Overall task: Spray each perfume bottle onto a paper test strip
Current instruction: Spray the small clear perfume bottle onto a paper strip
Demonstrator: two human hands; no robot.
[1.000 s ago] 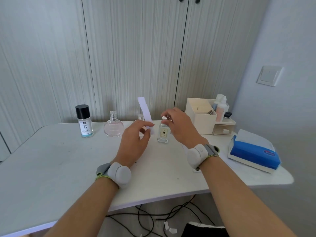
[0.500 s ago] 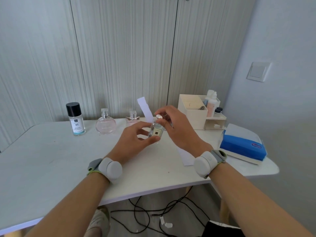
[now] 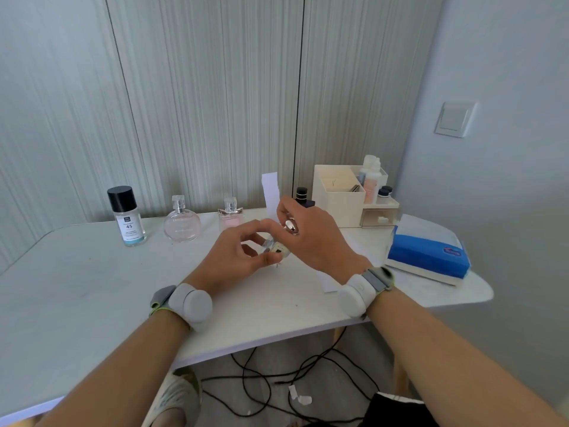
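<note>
Only legible text: "45" on white label of black-capped bottle [image 3: 127, 216], far left on desk [image 3: 77, 282]. Smaller print above and below that number too fine to read. Faint lettering on round pink bottle [image 3: 182, 226], label on small held bottle [image 3: 278, 249], red mark on blue pack [image 3: 429, 254]: all unreadable.

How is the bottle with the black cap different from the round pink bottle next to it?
The black-capped bottle is a tall, straight cylinder; the round pink bottle is short and ball-shaped. The black-capped bottle has a white label reading 45 and blue-tinted liquid; the round one looks pale pink with a clear top. Both stand upright, untouched, on the white table.
</note>
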